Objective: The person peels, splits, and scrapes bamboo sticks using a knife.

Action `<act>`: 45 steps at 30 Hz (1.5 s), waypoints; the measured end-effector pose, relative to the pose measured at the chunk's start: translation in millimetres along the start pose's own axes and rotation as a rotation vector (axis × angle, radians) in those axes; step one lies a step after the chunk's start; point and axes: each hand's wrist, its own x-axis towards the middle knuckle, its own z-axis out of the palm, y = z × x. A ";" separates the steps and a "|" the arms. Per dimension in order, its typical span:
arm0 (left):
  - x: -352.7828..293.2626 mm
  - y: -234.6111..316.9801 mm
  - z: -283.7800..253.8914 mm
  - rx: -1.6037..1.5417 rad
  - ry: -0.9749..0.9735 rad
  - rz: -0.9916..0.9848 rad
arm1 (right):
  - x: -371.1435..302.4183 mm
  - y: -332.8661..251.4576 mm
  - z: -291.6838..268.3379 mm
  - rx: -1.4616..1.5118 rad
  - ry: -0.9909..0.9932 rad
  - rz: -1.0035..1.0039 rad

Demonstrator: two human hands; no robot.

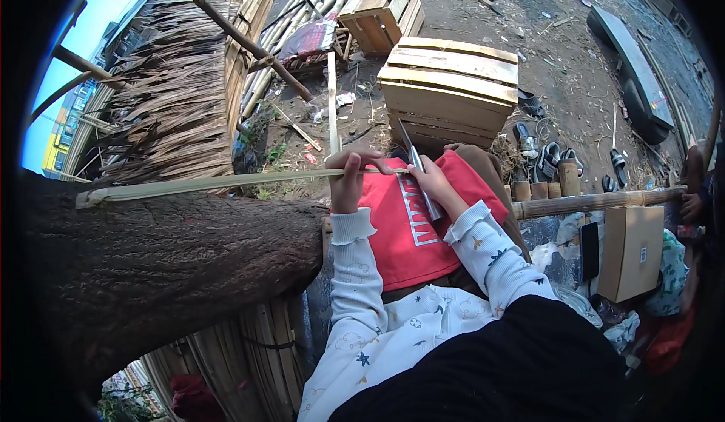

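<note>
A long, pale green bamboo strip (219, 183) runs sideways from the far left into my hands. Near its right end my left hand (349, 186) is closed on it, thumb up and fingers bent toward the right. My right hand (432, 180) grips a knife (408, 141), its pointed blade slanting up and away and its lower end showing below my fist. The strip's tip meets the right fingers beside the blade. Under both hands a red cloth (393, 248) with white lettering covers my lap. Another pale strip (332, 101) extends away beyond my left hand; whether I touch it is hidden.
A thick tree trunk (189, 248) lies along the left. Ahead stand wooden crates (449, 82), with a dry-leaf panel (170, 82) and poles at the far left. Sandals (547, 161), a bamboo rail (596, 202), a cardboard box (630, 252) and a phone (589, 251) are to the right.
</note>
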 end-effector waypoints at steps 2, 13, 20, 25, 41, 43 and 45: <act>-4.9 10.8 2.2 0.046 -0.074 -0.035 | -5.3 -5.4 0.2 -0.003 0.048 -0.057; -66.5 110.9 46.1 0.152 0.921 0.430 | -31.4 -51.5 -10.3 0.044 0.344 -0.447; -71.3 150.9 33.4 0.099 1.065 0.588 | -47.9 -70.2 -15.1 0.048 0.319 -0.593; -58.1 116.0 38.4 0.162 1.001 0.525 | -50.3 -70.8 -14.1 0.028 0.337 -0.587; -10.9 57.4 50.0 0.097 0.819 0.428 | -34.1 -51.8 -16.0 0.084 0.435 -0.499; -10.7 43.6 52.8 0.118 0.897 0.408 | -32.8 -49.8 -15.8 0.113 0.408 -0.424; -12.8 37.8 54.4 0.140 0.799 0.429 | -31.5 -48.2 -16.0 0.114 0.398 -0.464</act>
